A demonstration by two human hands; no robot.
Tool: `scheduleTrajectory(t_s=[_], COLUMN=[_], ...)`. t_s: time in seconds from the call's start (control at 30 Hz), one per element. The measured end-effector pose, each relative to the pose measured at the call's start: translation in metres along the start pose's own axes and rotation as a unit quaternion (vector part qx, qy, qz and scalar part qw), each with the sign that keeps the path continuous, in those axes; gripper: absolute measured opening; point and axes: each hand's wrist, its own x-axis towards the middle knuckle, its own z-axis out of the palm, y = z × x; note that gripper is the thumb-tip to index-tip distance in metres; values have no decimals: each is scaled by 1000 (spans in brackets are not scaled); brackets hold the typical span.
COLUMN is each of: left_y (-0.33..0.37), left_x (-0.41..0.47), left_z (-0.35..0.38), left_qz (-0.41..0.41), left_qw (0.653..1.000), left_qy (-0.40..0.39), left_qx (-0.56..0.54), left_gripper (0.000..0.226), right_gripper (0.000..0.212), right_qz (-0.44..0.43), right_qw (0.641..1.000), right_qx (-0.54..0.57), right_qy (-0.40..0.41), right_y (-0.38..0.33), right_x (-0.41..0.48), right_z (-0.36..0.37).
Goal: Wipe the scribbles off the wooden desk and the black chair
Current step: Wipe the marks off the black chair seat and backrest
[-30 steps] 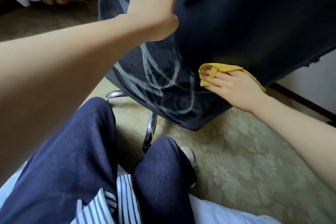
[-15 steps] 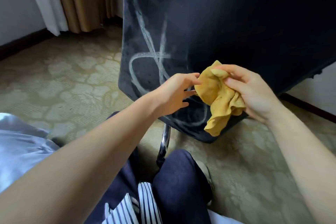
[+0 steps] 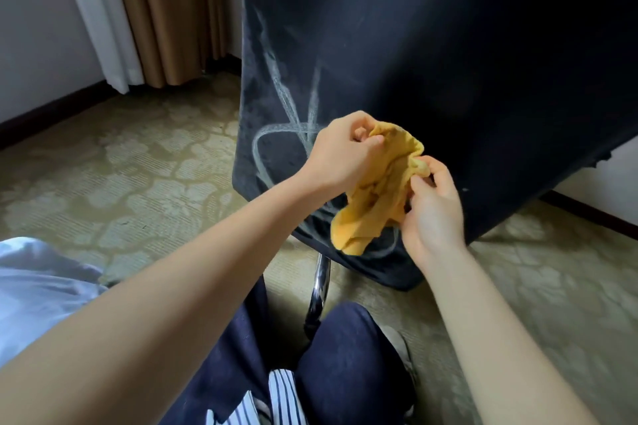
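Soft, even daylight on the carpet (image 3: 138, 166); the chair (image 3: 448, 62) goes near-black upper right, and the frame edges bow wide-angle.

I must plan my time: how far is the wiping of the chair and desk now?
Done: the right part of the black chair shows no marks. In hand: the left hand and right hand both grip the yellow cloth in front of the chair. Left: white scribbles cover its left part; the desk is out of view.

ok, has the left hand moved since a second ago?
Yes. The left hand came down off the upper chair back to grip the yellow cloth by the scribbles.
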Motion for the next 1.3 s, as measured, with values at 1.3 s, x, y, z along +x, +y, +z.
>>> scheduleTrajectory(t_s=[1.3], left_y=[-30], left_x=[-16], left_z=[-62], left_qz=[-46], left_qw=[989], left_qy=[-10], left_qx=[141], left_gripper=[17], right_gripper=[14], right_qz=[23], right_qw=[999], right_qx=[6], right_qy=[-23], right_y=[-5], right_x=[-2], right_z=[22])
